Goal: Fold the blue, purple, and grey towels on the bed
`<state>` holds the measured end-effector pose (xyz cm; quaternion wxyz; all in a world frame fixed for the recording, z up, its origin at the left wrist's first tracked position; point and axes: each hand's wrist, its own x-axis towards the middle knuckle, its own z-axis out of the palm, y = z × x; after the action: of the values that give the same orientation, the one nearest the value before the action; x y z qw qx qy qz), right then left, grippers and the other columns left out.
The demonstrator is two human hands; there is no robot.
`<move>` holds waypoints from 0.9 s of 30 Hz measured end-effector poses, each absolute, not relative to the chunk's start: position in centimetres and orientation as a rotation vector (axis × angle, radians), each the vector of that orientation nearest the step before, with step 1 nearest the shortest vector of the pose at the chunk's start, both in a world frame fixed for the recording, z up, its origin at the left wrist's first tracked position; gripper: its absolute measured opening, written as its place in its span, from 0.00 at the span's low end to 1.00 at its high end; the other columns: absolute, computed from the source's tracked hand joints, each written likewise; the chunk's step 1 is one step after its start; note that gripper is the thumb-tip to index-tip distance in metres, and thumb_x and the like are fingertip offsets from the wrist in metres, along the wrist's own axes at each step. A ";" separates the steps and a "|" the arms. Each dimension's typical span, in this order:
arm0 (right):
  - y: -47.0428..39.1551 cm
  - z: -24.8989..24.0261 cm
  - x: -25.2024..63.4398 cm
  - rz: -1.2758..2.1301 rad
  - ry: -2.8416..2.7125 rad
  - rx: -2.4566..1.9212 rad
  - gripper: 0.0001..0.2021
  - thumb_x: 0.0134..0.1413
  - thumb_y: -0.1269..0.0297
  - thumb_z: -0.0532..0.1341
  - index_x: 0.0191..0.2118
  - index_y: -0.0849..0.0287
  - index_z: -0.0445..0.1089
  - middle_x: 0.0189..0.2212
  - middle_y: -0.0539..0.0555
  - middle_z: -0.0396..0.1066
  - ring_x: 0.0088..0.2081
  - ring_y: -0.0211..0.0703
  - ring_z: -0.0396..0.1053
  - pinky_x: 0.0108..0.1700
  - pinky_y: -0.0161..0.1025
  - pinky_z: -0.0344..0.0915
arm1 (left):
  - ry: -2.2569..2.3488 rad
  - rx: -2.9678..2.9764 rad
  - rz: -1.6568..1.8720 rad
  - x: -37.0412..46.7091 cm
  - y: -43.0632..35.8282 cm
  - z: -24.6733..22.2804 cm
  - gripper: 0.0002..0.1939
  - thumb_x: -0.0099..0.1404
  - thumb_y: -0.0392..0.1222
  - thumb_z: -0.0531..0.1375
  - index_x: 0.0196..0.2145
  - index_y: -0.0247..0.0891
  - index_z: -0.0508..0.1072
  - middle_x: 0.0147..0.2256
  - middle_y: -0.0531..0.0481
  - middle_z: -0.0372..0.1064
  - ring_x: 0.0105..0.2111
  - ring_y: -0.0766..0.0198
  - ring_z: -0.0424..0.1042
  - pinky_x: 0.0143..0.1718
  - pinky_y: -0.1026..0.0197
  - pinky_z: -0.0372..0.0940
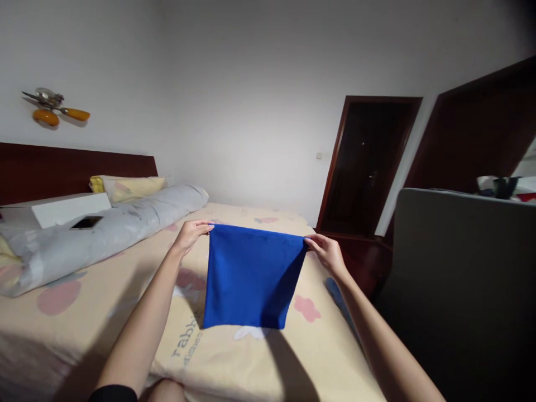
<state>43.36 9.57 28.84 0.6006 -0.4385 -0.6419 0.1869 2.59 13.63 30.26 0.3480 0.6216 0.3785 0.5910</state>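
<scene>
A plain blue cloth (pixel 251 276), roughly square, hangs spread out over the bed in the head view. My left hand (pixel 191 234) pinches its upper left corner between thumb and fingers. At the upper right corner, my right hand (pixel 326 252) grips it the same way. The top edge is drawn nearly straight between the two hands, slightly lower on the right. Below, the cloth's lower edge hangs loose in front of the yellow printed bedsheet (pixel 138 312); whether it touches the sheet I cannot tell.
A rolled grey quilt (pixel 146 220) lies across the bed's far left, with a dark phone (pixel 87 222) on it. Behind are a white box (pixel 71 209) and a pillow (pixel 134 188). On the right stands a grey panel (pixel 452 268); a dark door (pixel 368 167) is beyond.
</scene>
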 end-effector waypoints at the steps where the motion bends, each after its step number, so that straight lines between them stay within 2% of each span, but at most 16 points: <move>1: 9.6 28.9 43.4 0.423 -1.500 -1.025 0.26 0.39 0.38 0.66 0.30 0.60 0.76 0.24 0.55 0.77 0.26 0.46 0.74 0.31 0.42 0.72 | 1.004 1.632 1.535 2.6 13.5 30.4 0.20 0.44 0.52 0.72 0.31 0.35 0.80 0.31 0.46 0.78 0.31 0.62 0.73 0.35 0.60 0.66; 5: 9.5 29.0 43.7 0.376 -1.523 -1.060 0.26 0.41 0.36 0.64 0.26 0.58 0.75 0.20 0.53 0.74 0.23 0.46 0.73 0.28 0.41 0.70 | 1.091 1.694 1.534 2.3 13.3 30.9 0.15 0.44 0.50 0.71 0.27 0.38 0.81 0.27 0.48 0.78 0.29 0.61 0.71 0.30 0.62 0.63; 10: 9.0 29.5 43.8 0.355 -1.540 -1.075 0.26 0.39 0.34 0.64 0.24 0.57 0.74 0.17 0.51 0.73 0.20 0.43 0.71 0.25 0.38 0.67 | 1.137 1.719 1.510 2.0 13.1 31.4 0.13 0.44 0.49 0.71 0.25 0.39 0.80 0.26 0.50 0.77 0.31 0.59 0.72 0.32 0.62 0.64; 12: 8.8 29.9 43.8 0.369 -1.545 -1.079 0.25 0.39 0.36 0.65 0.24 0.57 0.74 0.15 0.50 0.70 0.17 0.39 0.67 0.23 0.36 0.65 | 1.143 1.708 1.494 1.9 13.0 31.3 0.13 0.43 0.49 0.72 0.25 0.38 0.80 0.26 0.50 0.77 0.30 0.60 0.72 0.30 0.63 0.63; 15: 8.9 30.3 43.8 0.439 -1.532 -1.093 0.24 0.40 0.37 0.65 0.24 0.58 0.74 0.10 0.47 0.65 0.11 0.34 0.59 0.18 0.34 0.59 | 1.146 1.665 1.446 1.8 13.0 31.0 0.16 0.43 0.51 0.72 0.25 0.36 0.79 0.20 0.51 0.73 0.22 0.66 0.68 0.22 0.65 0.58; 17: 9.4 30.3 43.8 0.522 -1.511 -1.096 0.25 0.40 0.37 0.65 0.25 0.59 0.73 0.12 0.49 0.67 0.11 0.35 0.61 0.16 0.33 0.58 | 1.143 1.615 1.412 1.9 13.1 30.7 0.19 0.44 0.53 0.72 0.27 0.35 0.78 0.18 0.52 0.71 0.16 0.69 0.64 0.18 0.66 0.53; 19: 10.2 30.2 43.8 0.607 -1.489 -1.093 0.26 0.39 0.37 0.66 0.26 0.61 0.73 0.17 0.55 0.73 0.14 0.39 0.67 0.15 0.34 0.59 | 1.139 1.557 1.398 2.1 13.4 30.4 0.22 0.45 0.55 0.71 0.29 0.34 0.77 0.19 0.49 0.74 0.15 0.69 0.65 0.16 0.67 0.51; 23: 12.7 29.6 43.8 0.687 -1.445 -1.067 0.25 0.39 0.41 0.69 0.26 0.63 0.74 0.23 0.62 0.77 0.20 0.45 0.73 0.17 0.34 0.63 | 1.127 1.451 1.421 2.6 15.1 29.8 0.24 0.46 0.55 0.71 0.34 0.34 0.76 0.29 0.42 0.79 0.19 0.66 0.73 0.19 0.67 0.55; 27: 15.8 28.5 43.3 0.644 -1.372 -1.005 0.22 0.41 0.44 0.69 0.25 0.63 0.73 0.21 0.62 0.76 0.23 0.48 0.75 0.22 0.37 0.70 | 1.126 1.359 1.465 3.4 18.0 28.9 0.21 0.49 0.51 0.71 0.34 0.33 0.75 0.30 0.42 0.79 0.26 0.62 0.77 0.26 0.66 0.62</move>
<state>43.33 15.77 28.52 0.6142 -0.4359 -0.5955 0.2795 3.40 18.04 28.86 0.4115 0.5399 0.4476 0.5821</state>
